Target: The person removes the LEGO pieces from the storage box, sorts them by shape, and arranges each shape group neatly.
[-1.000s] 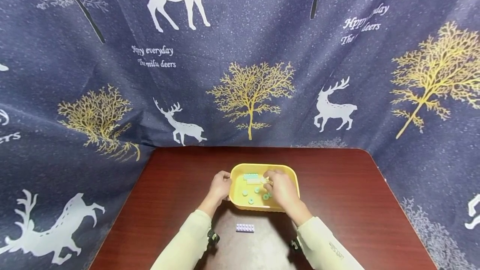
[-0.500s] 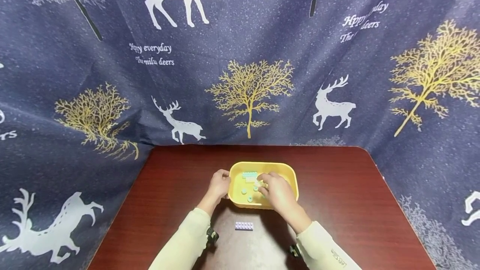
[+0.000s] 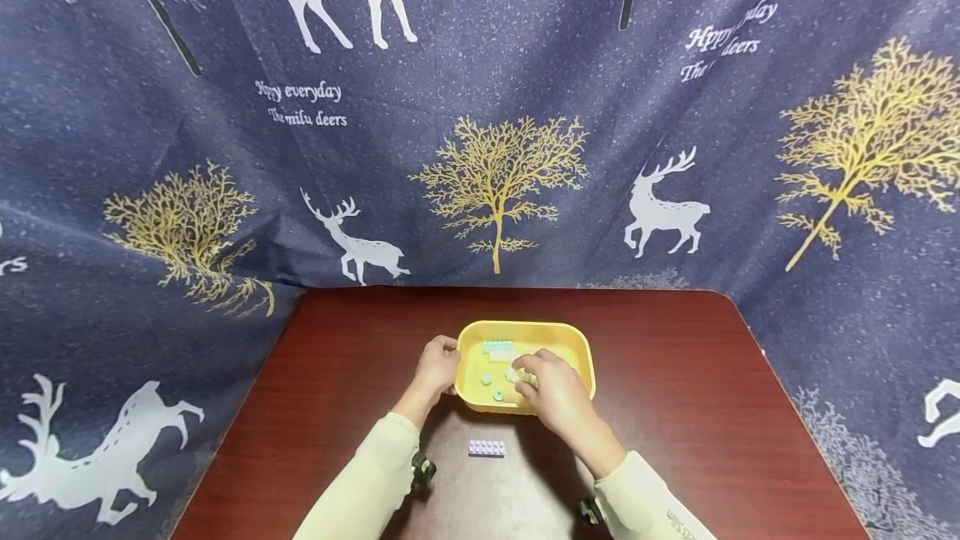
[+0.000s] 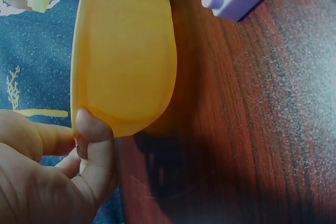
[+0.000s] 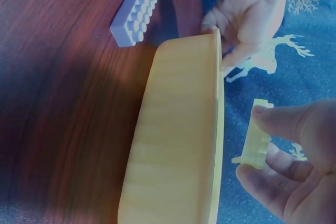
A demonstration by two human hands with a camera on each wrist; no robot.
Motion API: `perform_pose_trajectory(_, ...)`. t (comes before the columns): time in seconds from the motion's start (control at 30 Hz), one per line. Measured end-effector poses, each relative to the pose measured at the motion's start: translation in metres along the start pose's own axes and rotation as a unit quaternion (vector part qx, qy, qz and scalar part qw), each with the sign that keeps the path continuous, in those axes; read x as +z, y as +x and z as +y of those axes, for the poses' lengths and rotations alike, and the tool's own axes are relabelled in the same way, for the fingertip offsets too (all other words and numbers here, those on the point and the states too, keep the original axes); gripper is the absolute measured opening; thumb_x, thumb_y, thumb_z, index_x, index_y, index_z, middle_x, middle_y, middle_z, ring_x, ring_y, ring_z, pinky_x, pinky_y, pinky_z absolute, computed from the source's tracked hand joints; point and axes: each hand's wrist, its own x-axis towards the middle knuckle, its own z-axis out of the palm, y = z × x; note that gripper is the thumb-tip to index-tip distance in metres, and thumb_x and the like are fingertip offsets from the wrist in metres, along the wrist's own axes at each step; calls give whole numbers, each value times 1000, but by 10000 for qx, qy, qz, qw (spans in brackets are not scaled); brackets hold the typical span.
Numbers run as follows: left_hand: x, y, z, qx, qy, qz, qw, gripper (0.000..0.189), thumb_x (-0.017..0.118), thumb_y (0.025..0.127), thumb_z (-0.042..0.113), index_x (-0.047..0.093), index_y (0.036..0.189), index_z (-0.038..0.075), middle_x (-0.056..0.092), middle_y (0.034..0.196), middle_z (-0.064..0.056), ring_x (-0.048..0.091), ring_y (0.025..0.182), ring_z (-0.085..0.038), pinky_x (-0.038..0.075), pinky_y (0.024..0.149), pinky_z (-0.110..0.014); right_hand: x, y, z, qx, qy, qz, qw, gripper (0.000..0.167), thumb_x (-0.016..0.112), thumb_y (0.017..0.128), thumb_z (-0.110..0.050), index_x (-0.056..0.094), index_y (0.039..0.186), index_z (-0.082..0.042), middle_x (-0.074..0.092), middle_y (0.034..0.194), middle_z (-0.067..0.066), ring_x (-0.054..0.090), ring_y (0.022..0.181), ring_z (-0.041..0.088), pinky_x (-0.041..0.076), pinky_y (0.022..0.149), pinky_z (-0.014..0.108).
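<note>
My left hand (image 3: 437,365) grips the left end of a yellow plastic tub (image 3: 555,332), its thumb on the outer wall in the left wrist view. Over the tub, my right hand (image 3: 558,390) pinches a pale yellow toy brick (image 5: 256,137) between thumb and fingers, above the rim in the right wrist view. Inside the tub lie a teal brick (image 3: 498,346) and a pale brick (image 3: 501,356) beside it. Small green round pieces (image 3: 498,394) lie nearer the front wall; my right hand hides part of the tub floor.
A purple studded brick (image 3: 487,448) lies on the reddish-brown table (image 3: 675,407) in front of the tub. Dark cloth (image 3: 480,65) printed with deer and trees hangs behind the table and along both sides.
My right hand has shifted left and slightly toward me over the tub, now covering some green round pieces seen earlier. My left hand stays on the tub's rim.
</note>
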Motion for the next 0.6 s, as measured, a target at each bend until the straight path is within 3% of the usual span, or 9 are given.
perform_pose_trajectory(0.6, 1, 3, -5, 8, 50, 37, 10000, 35, 46, 100, 6, 55, 132, -5, 65, 108, -29, 57, 50, -20, 46, 37, -23, -3, -22, -3, -31, -29, 134, 9999, 26, 87, 78, -15, 78, 101, -20, 72, 95, -5, 70, 93, 20, 59, 82, 41)
